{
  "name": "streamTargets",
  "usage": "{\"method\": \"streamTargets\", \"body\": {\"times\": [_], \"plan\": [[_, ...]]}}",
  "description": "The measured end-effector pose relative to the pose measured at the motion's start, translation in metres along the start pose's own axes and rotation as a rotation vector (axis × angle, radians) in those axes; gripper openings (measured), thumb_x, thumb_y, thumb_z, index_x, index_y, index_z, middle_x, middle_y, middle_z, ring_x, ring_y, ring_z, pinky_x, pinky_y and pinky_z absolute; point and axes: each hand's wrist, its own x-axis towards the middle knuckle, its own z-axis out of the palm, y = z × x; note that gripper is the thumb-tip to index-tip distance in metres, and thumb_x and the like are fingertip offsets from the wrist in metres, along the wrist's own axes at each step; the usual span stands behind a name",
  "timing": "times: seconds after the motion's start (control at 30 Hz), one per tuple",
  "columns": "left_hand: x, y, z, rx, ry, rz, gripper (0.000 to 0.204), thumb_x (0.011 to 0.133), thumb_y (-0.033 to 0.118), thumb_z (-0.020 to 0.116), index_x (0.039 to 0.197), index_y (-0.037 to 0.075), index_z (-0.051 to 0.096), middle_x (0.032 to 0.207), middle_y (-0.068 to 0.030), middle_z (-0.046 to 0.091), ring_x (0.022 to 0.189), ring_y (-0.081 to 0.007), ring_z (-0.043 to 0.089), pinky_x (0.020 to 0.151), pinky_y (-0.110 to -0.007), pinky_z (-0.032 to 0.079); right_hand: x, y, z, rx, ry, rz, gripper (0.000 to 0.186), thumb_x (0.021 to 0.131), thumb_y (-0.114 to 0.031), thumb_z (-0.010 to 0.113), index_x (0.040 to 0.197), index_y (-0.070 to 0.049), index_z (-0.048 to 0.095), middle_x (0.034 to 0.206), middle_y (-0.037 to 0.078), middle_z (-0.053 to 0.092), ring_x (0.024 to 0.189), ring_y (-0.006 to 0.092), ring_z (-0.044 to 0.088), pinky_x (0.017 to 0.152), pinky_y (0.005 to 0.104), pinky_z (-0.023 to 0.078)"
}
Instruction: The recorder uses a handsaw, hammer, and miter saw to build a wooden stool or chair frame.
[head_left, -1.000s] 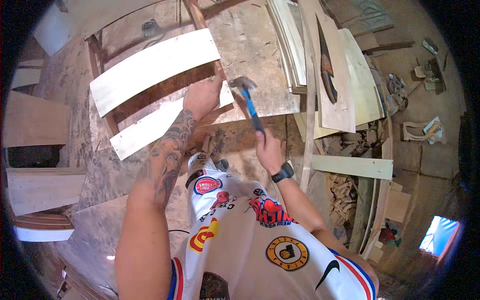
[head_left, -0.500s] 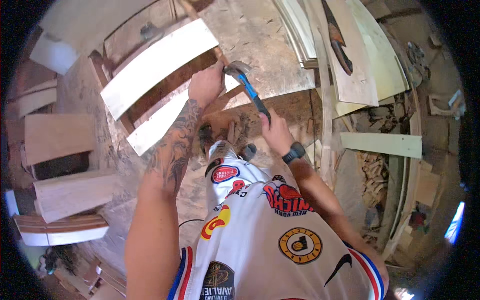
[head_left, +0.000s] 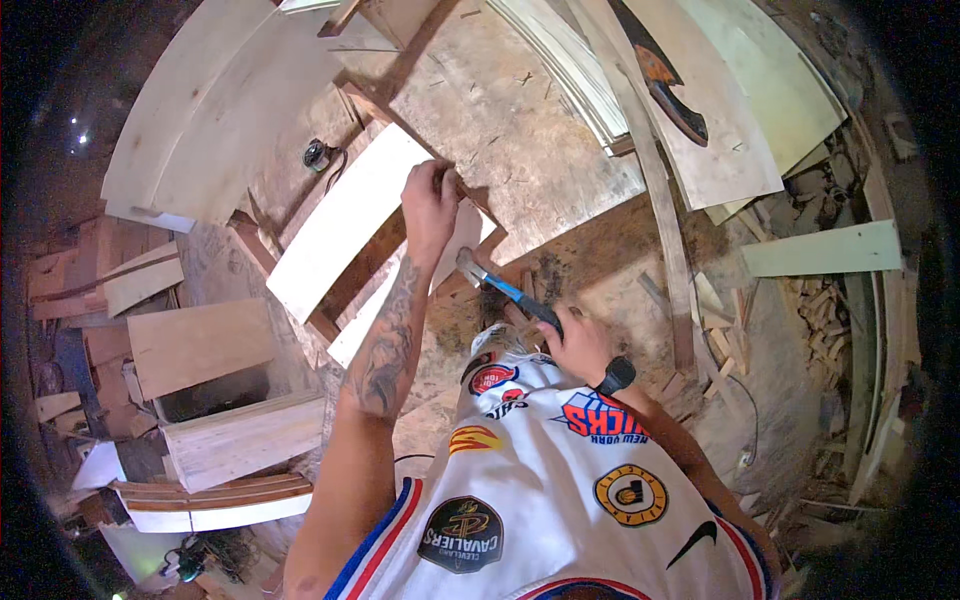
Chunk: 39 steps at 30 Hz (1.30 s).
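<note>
My right hand (head_left: 580, 348) is wrapped round the black grip of a claw hammer (head_left: 512, 292) with a blue section on its handle. The metal head sits low, beside the near corner of a wooden frame (head_left: 372, 248), apart from my left hand. On that frame, at the right end of its white board (head_left: 350, 220), is my left hand (head_left: 430, 208). Its fingers are closed and bent down at the wooden edge; whatever they pinch is hidden. A second pale strip (head_left: 462, 238) lies partly under my left wrist.
A handsaw (head_left: 668, 90) lies on pale sheets at the upper right. Left of me are stacked boards (head_left: 245, 440) and a brown panel (head_left: 200, 345). Beyond the frame lies a small dark round tool (head_left: 318, 155). Wood scraps (head_left: 822, 320) fill the right side.
The hammer head has drawn back toward me, away from my left hand. My left hand has gone from a fist by the hammer head to bent fingers on the frame's edge. The view has shifted.
</note>
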Motion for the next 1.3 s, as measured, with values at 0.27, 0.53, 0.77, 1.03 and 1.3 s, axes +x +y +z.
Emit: {"method": "streamTargets", "body": {"times": [0.27,0.53,0.77,1.03,1.3], "plan": [[0.089,-0.066,0.098,0.415,-0.483,0.024,0.016,0.077,0.009,0.064,0.091,0.002,0.070,0.091,-0.0219,0.066,0.084,-0.0408,0.065,0.077,-0.044,0.052,-0.002,-0.006,0.009,0.118,-0.033,0.059,0.032,0.090,-0.033,0.059,0.100,-0.003,0.056,0.063,0.025,0.058,0.062,0.0467,0.059,0.055,0.0540,0.046],[0.058,0.028,0.083,0.653,-0.735,-0.120,0.020,0.079,0.017,0.066,0.093,0.002,0.068,0.090,-0.0200,0.067,0.084,-0.0347,0.066,0.077,-0.044,0.055,-0.002,0.006,0.024,0.113,-0.019,0.108,0.032,0.094,-0.034,0.054,0.091,-0.002,0.056,0.066,0.025,0.060,0.064,0.0471,0.059,0.053,0.0545,0.043],[-0.096,0.056,-0.047,-0.240,0.187,-0.229,0.018,0.082,0.002,0.063,0.099,-0.001,0.066,0.094,-0.0177,0.065,0.086,-0.0321,0.064,0.077,-0.037,0.051,0.013,0.046,0.054,-0.006,0.047,-0.143,0.034,0.097,-0.033,0.048,0.105,-0.001,0.056,0.078,0.028,0.061,0.076,0.0489,0.059,0.064,0.0545,0.043],[-0.299,-0.043,-0.221,-0.353,0.763,-0.708,0.013,0.086,0.002,0.067,0.098,-0.001,0.068,0.091,-0.0072,0.069,0.083,-0.0142,0.064,0.078,-0.027,0.052,0.010,0.014,0.041,-0.052,0.002,-0.106,0.035,0.099,-0.033,0.046,0.101,0.001,0.055,0.074,0.026,0.059,0.071,0.0476,0.057,0.060,0.0520,0.041],[-0.260,-0.073,-0.243,-0.454,0.564,-0.606,0.012,0.085,0.001,0.067,0.096,-0.003,0.068,0.085,-0.0051,0.068,0.077,-0.0096,0.062,0.070,-0.022,0.050,-0.017,-0.003,0.079,-0.005,0.183,-0.072,0.033,0.100,-0.029,0.046,0.093,0.001,0.058,0.070,0.024,0.057,0.064,0.0426,0.053,0.057,0.0467,0.038]]}}
